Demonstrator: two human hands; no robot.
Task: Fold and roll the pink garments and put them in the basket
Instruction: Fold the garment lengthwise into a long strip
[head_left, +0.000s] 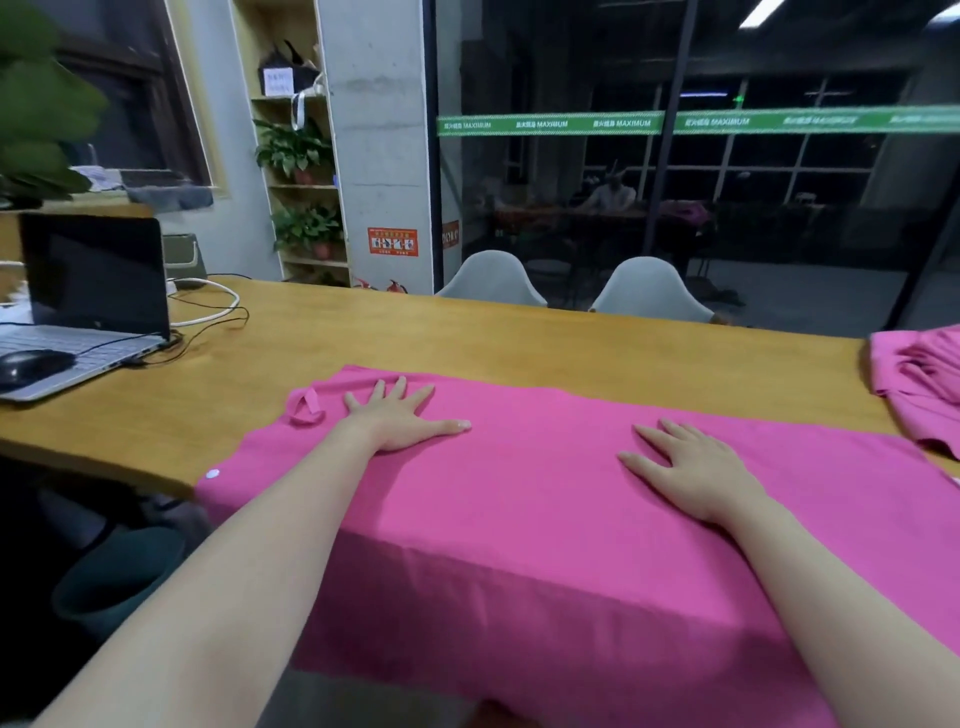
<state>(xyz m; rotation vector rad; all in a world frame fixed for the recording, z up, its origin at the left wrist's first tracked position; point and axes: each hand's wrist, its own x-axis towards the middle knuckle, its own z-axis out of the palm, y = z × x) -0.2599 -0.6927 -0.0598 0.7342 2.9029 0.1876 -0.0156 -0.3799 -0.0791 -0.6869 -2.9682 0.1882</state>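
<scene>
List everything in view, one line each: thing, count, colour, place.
pink garment: 1, pink, spread flat, draped over the table's near edge
pink garments pile: 1, pink, table's right end
table: 1, yellow wood
laptop: 1, silver, black screen, left
mouse: 1, black, on the laptop
chairs: 2, white, behind the table
potted plants: 2, green, shelf
left hand: flat on garment
right hand: flat on garment

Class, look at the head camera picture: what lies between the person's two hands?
Only smooth pink garment lies between the left hand and right hand; the head view shows nothing else there.
</scene>
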